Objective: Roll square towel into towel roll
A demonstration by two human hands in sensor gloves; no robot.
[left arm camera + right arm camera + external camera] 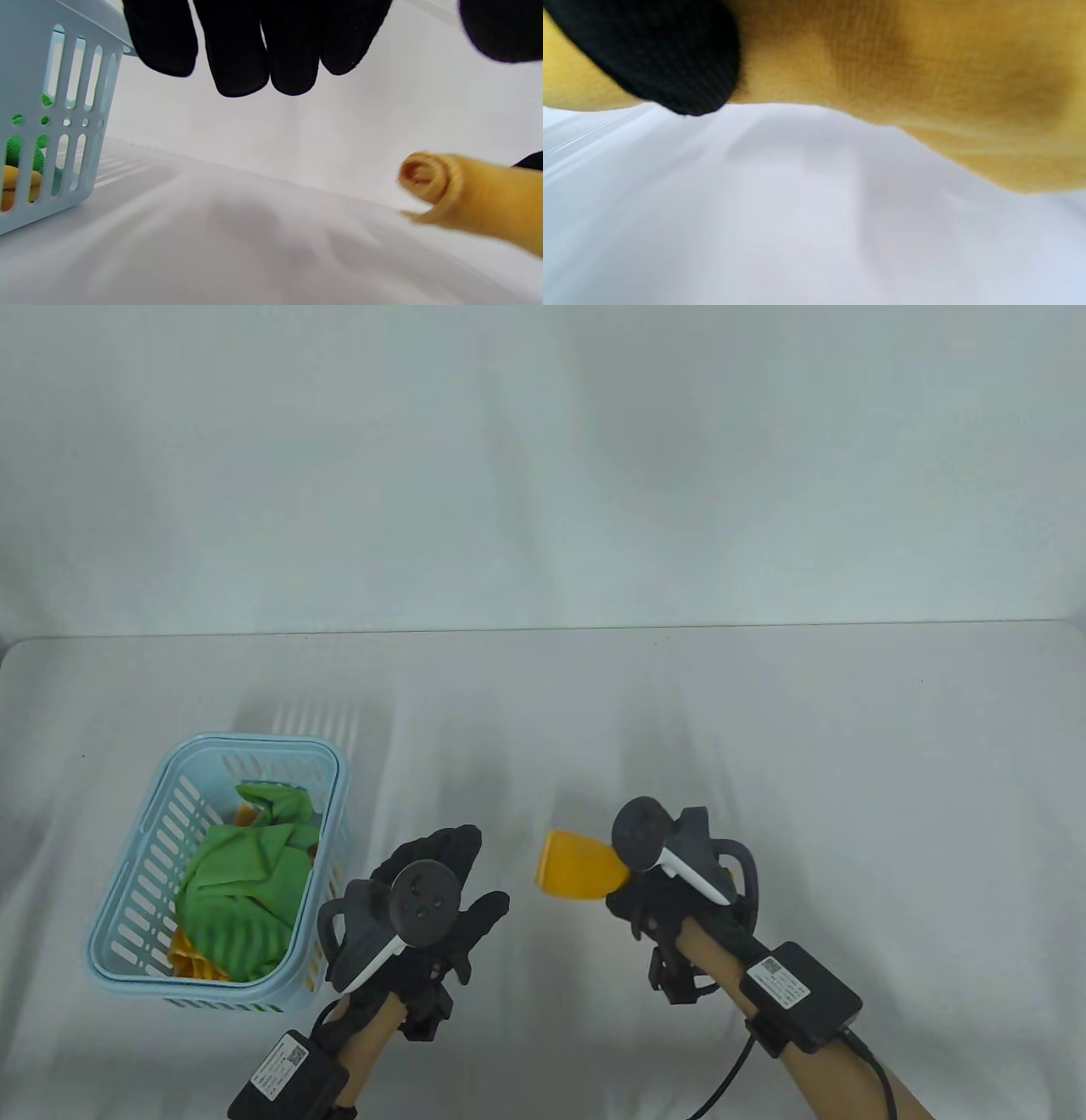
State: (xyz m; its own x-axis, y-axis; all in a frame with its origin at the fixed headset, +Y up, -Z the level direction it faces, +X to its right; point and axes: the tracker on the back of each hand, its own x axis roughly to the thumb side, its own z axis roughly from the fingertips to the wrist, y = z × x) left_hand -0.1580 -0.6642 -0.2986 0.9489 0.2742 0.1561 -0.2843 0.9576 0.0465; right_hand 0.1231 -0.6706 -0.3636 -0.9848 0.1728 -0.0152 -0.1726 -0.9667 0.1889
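Table view: right hand (pixel 653 891) grips yellow towel roll (pixel 575 875), right of basket (pixel 136 891); left hand (pixel 437 891) spread, empty. Prob keep grip firm so roll won't unwind.

A white cloth-covered bench (pixel 764 712) meets a plain pale wall (pixel 543 458) at its far edge, under soft, even light.

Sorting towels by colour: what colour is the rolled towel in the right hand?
Yellow-orange rolled towel, held by the right hand; clearest in the table view.
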